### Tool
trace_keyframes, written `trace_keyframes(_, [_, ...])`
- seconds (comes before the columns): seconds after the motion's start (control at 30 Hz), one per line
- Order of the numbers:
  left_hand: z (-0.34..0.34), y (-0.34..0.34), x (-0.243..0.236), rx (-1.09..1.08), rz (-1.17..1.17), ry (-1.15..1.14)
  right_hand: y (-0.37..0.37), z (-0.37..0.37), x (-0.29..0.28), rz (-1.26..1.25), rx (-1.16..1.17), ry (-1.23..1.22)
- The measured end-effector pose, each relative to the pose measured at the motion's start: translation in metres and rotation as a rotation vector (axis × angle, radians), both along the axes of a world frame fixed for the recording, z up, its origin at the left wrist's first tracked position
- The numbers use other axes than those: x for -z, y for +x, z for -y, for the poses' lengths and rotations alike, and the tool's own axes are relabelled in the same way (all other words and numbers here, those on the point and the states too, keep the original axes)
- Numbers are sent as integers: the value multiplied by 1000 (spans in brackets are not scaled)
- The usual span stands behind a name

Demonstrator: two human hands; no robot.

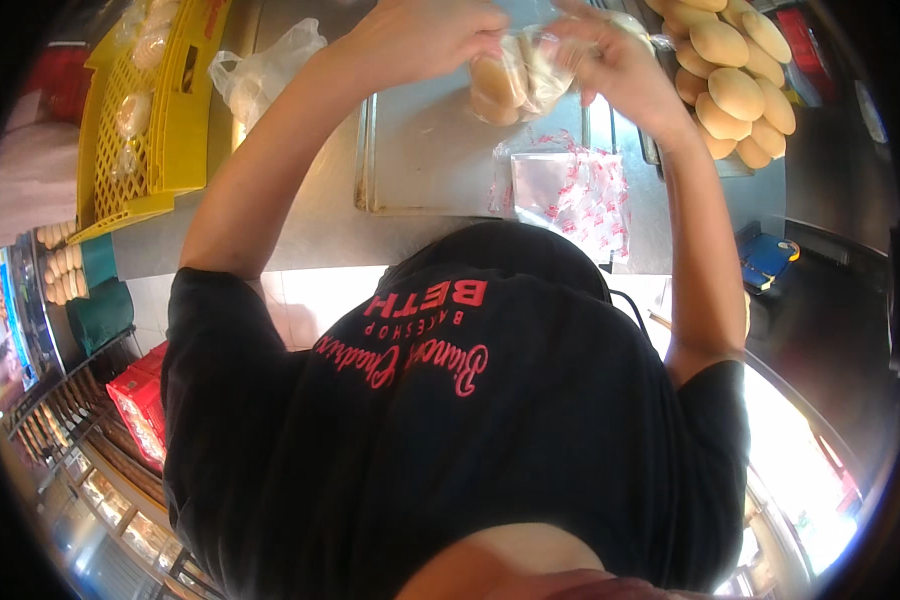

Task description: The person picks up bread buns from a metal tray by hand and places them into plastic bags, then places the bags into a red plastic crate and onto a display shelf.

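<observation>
Both my hands hold a clear plastic bag of pale bread rolls (pixel 515 80) above a flat metal tray (pixel 420 150). My left hand (pixel 420 40) grips the bag's left side. My right hand (pixel 610 60) pinches its right side near the top. A stack of empty clear bags with red print (pixel 570 190) lies on the counter just below the held bag. My black shirt with pink lettering fills the lower half of the view.
Several golden rolls (pixel 735 85) sit on a tray at the right. A yellow plastic crate (pixel 145 110) with bagged rolls stands at the left, beside a crumpled clear bag (pixel 260 70). More rolls (pixel 60 275) and a red crate (pixel 140 405) lie lower left.
</observation>
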State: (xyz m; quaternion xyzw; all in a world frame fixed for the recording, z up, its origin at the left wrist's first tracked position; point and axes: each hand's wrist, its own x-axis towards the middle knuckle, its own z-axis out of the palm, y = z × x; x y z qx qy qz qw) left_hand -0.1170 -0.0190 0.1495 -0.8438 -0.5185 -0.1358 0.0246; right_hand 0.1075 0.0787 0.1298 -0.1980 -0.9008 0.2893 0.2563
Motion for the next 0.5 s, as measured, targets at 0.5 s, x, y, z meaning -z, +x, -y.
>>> trace_keyframes(0.5, [43, -11, -11, -124, -51, 154, 24, 40, -4, 196, 66, 253])
